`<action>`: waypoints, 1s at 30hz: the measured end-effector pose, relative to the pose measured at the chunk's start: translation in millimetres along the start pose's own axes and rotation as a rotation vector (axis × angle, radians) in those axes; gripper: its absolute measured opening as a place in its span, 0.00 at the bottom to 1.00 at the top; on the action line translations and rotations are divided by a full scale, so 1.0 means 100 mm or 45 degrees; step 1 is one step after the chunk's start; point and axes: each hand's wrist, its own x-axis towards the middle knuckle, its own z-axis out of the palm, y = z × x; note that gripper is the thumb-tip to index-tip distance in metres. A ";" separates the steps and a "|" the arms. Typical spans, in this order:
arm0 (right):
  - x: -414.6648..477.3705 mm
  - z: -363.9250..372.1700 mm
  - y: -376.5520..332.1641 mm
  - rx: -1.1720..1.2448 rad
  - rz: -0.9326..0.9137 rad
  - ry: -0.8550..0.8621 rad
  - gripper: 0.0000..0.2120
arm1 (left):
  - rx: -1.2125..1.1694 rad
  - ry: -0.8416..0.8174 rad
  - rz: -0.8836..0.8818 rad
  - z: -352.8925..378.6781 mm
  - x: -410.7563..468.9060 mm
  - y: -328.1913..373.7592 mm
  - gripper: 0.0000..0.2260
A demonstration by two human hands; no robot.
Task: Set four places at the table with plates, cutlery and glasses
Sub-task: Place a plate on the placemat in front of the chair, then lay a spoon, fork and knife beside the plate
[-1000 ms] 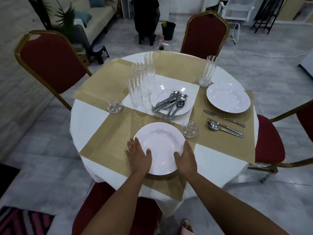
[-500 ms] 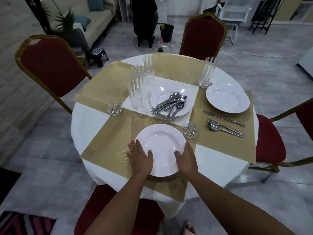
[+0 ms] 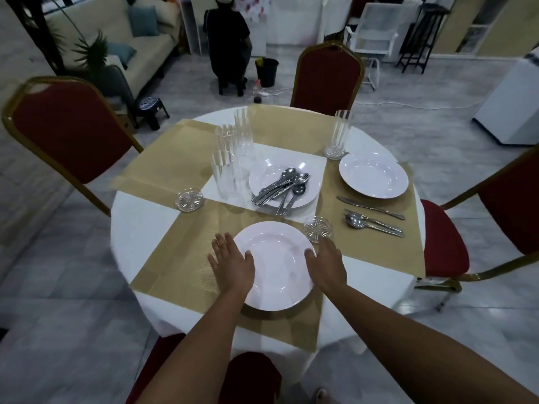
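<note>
both hands (image 3: 232, 262) (image 3: 328, 265) rest flat on the near plate's (image 3: 274, 266) edges.

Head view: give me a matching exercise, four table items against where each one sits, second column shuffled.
Items
1. near plate
2. cutlery pile
3. knife
4. lone glass

Places
A. upright by the far rim of the right plate
B. on the centre plate
C. between the left hand and the right hand
D. flat on the right placemat, between the right plate and the fork and spoon

Pairs: 1-C, 2-B, 3-D, 4-A
</note>
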 end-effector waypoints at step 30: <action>2.08 0.17 -0.68 0.018 0.005 -0.269 0.10 | 0.138 -0.195 0.301 0.18 1.89 1.16 0.16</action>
